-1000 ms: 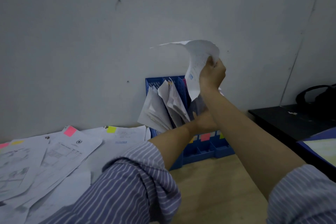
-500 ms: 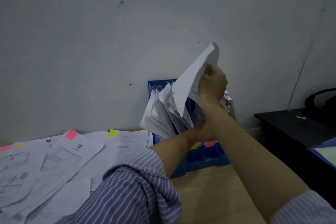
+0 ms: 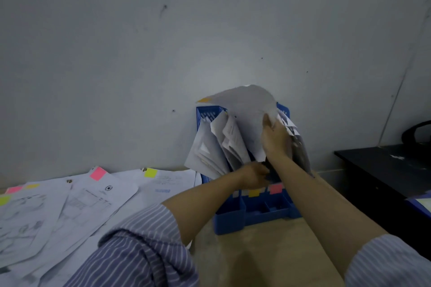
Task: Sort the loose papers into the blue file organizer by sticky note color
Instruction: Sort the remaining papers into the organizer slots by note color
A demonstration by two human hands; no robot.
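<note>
Blue file organizer [image 3: 254, 211] crammed with fanned papers [image 3: 211, 149], right hand [image 3: 275, 138] gripping curled sheet [image 3: 247, 109] at twelve o'clock, left hand [image 3: 253, 177] grip unclear, loose papers [image 3: 77, 200] at nine.

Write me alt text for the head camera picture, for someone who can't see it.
A person's right hand pushes a curled white sheet into a blue file organizer against a grey wall, while the left hand reaches in among the filed papers. Loose papers with pink and yellow sticky notes lie on the desk to the left.
</note>
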